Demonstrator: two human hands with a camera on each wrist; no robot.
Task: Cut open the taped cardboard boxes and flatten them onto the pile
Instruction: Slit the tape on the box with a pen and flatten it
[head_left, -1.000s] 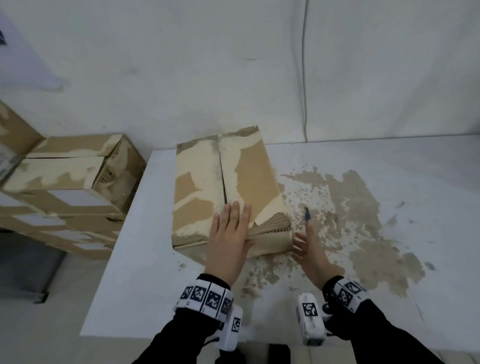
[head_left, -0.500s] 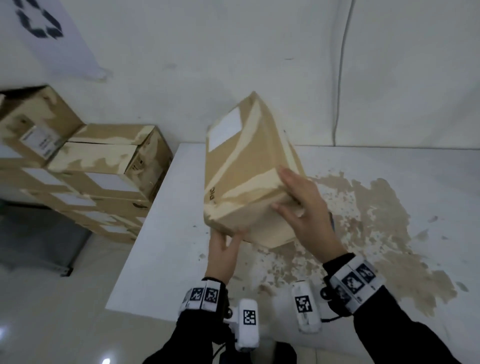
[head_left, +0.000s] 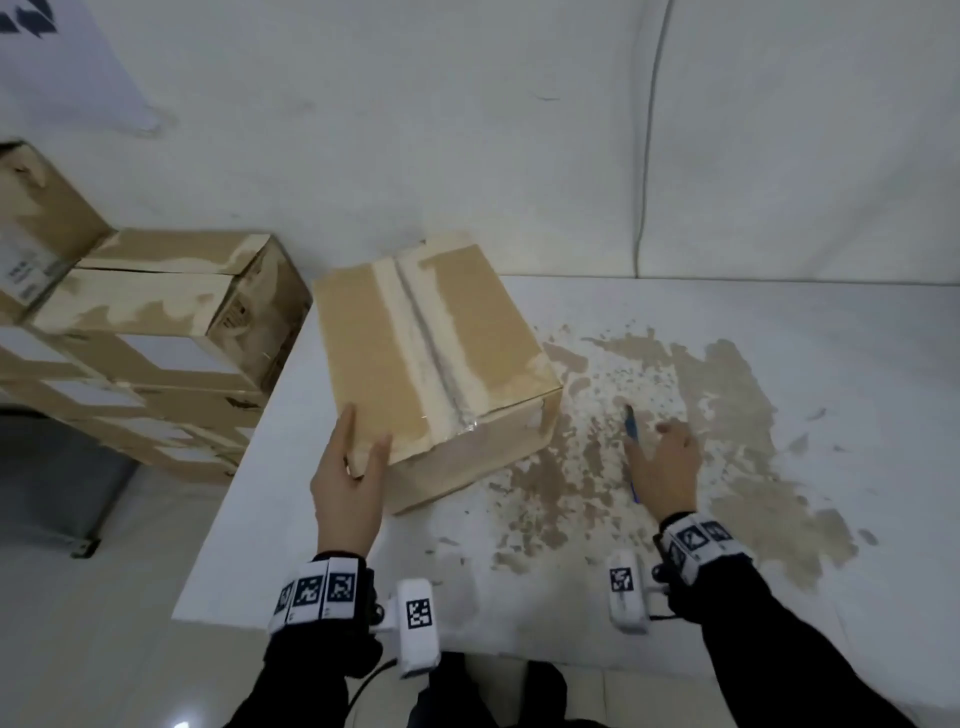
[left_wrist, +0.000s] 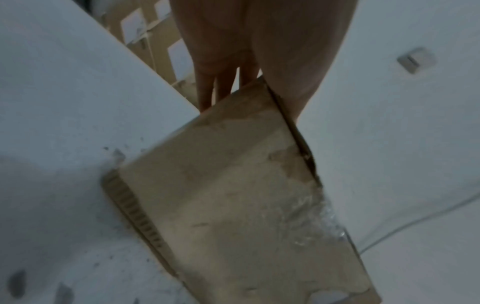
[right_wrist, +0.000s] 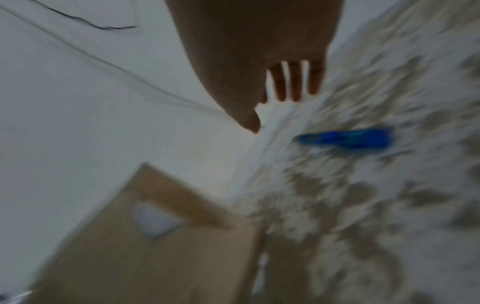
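On the white table (head_left: 779, 332), against the rear wall: one cardboard box (head_left: 415, 353), closed, standing flat at the table's left rear part, its top seam running front to back under a pale strip with clear tape (head_left: 441, 364). Table surface: white coating worn through in a broad brown patch (head_left: 727, 395) right of the box, with scattered flecks spreading toward the front edge. Blue cutter (head_left: 631, 426): lying on the worn patch, apart from the box, partly covered by the right hand.

Left hand (head_left: 348, 483): at the box's near left corner, thumb on the top face, fingers straight down along the side; palm against the corner. Right hand (head_left: 665, 467): fingers spread and straight, over the cutter; whether it touches the cutter cannot be told. Right wrist view blurred.

Beside the table, left: a stack of cardboard boxes (head_left: 150, 332), several bearing white labels, one larger box (head_left: 36, 234) at the far left. Wall (head_left: 415, 130): white, scuffed, with a thin cable (head_left: 647, 171) running down it. Floor (head_left: 104, 623): pale tile.
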